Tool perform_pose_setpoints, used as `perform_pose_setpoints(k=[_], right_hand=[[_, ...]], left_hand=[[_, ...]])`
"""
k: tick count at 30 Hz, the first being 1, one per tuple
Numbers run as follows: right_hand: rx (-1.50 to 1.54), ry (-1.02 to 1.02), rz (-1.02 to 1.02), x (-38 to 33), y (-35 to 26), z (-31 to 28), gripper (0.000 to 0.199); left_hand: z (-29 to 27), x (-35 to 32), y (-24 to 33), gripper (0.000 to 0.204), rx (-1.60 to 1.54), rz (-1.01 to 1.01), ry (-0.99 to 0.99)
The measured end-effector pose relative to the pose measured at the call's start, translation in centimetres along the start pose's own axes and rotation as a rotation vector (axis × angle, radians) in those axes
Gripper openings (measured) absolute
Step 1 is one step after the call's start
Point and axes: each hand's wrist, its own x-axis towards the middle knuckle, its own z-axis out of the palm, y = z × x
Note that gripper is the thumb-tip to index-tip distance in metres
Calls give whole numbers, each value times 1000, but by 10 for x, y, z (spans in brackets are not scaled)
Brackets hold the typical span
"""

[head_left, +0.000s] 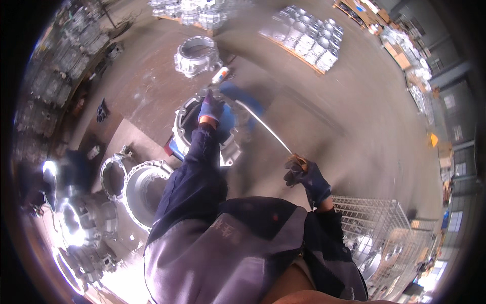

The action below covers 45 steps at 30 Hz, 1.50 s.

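In the head camera view, you lean over a silver metal ring (179, 128), set directly in front of you with its opening facing up, presumably for access to the inside. Your gloved left hand (210, 108) is at the ring's far side, the arm across the opening, perhaps to steady it; the fingers look partly bent, but whether they pinch anything cannot be told. Out to the side, your gloved right hand (310, 180) closes around the near end of a white rod (266, 126), a grip that seems to leave its length free to span toward the ring. Just beyond sits a white bottle (220, 75), likely placed for easy reach, near a second ring (190, 66). Farther off, a pallet (291, 49) bears silver parts, apparently grouped for moving together.
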Motion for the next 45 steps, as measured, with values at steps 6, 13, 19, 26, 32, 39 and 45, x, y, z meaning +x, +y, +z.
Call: perform_pose_setpoints(k=[6,13,19,26,32,39,45], right_hand=[[324,40,12,-43,54,-46,33],[204,149,-80,-33,99,-80,39],[-182,-299,-193,27,74,-29,37],[-228,-34,144,77,31,24,22],[-162,-496,109,62,46,23,29],[-204,-148,173,83,18,25,30],[-430,-469,-74,79,20,25,34]], left_hand=[[25,-8,5,34,-376,35,-202],[14,-160,24,34,223,630,-679],[-5,-235,57,48,323,588,-544],[-118,-146,94,29,1246,1112,-296],[-154,-51,106,37,930,825,-226],[-39,-151,83,67,771,1104,130],[39,-192,86,61,1161,963,-116]])
